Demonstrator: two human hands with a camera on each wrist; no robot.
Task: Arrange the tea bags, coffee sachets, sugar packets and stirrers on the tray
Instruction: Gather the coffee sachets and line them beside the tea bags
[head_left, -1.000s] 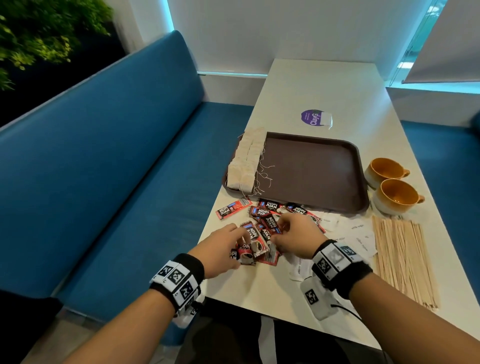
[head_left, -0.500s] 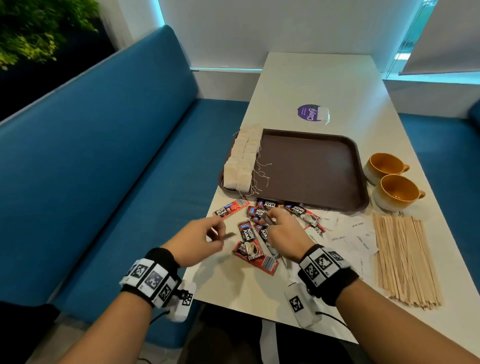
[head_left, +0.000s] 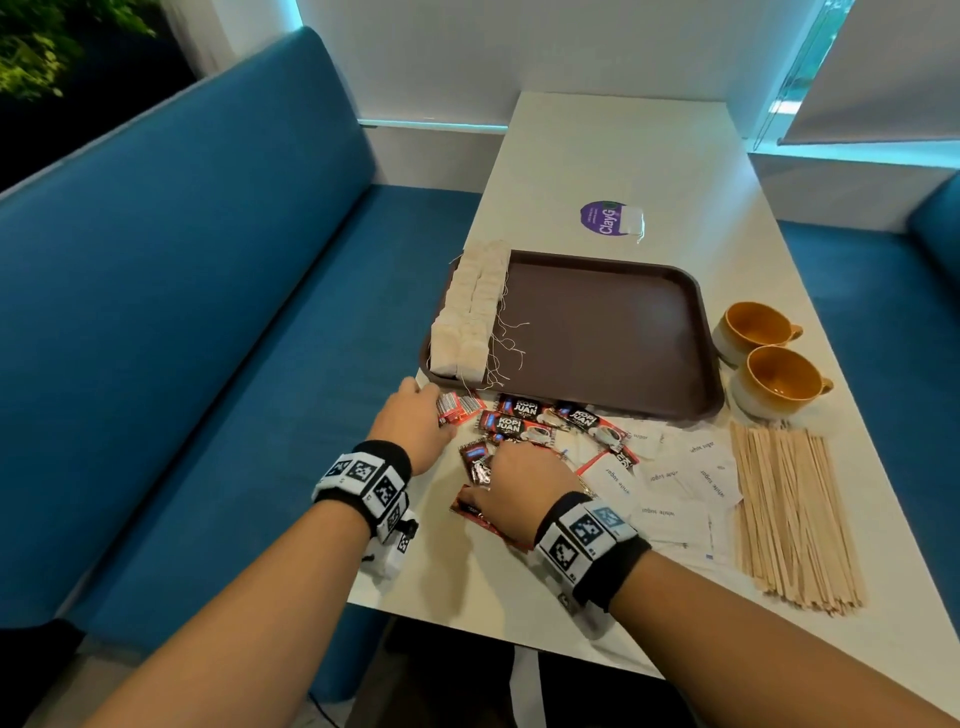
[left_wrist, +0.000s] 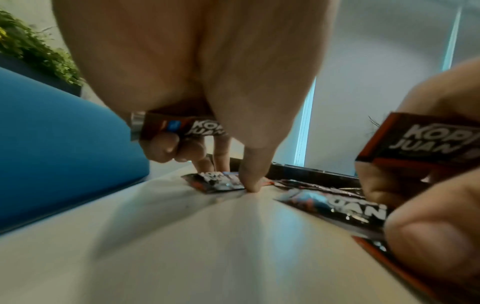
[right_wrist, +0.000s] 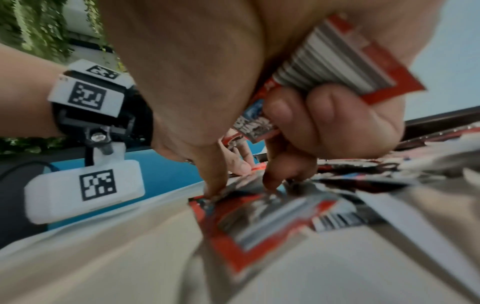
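Coffee sachets: red-and-black foil "Kopi Juan" packets (head_left: 524, 422) lie scattered on the white table (head_left: 613, 156), just in front of the near rim of the brown plastic tray (head_left: 613, 332), between the two hands.
Key relation: the tray lies straight ahead of both hands, and the loose sachets lie mostly across that line with their long axes left-right. I judge either hand could reach the tray equally well.
Left hand (head_left: 415, 421): fingers curled round one sachet (left_wrist: 179, 127), with the forefinger and thumb tip pressing on another sachet (left_wrist: 218, 182) flat on the table.
Right hand (head_left: 519, 488): curled fingers clamp a small stack of sachets (right_wrist: 335, 67); the thumb and forefinger press on one more (right_wrist: 259, 216) on the table.
Sachet count: roughly eight visible from the head view; the overlap stops an exact count.
Tea bags: pale paper bags (head_left: 470, 317) with strings, in two overlapping rows along the tray's left edge; too overlapped to count.
Sugar packets: white paper packets (head_left: 691, 478), about seven, on the table right of the sachets.
Stirrers: thin wooden sticks (head_left: 784, 514), a bundle of dozens, at the far right.
Cups: two orange ceramic cups (head_left: 769, 364) beside the tray.
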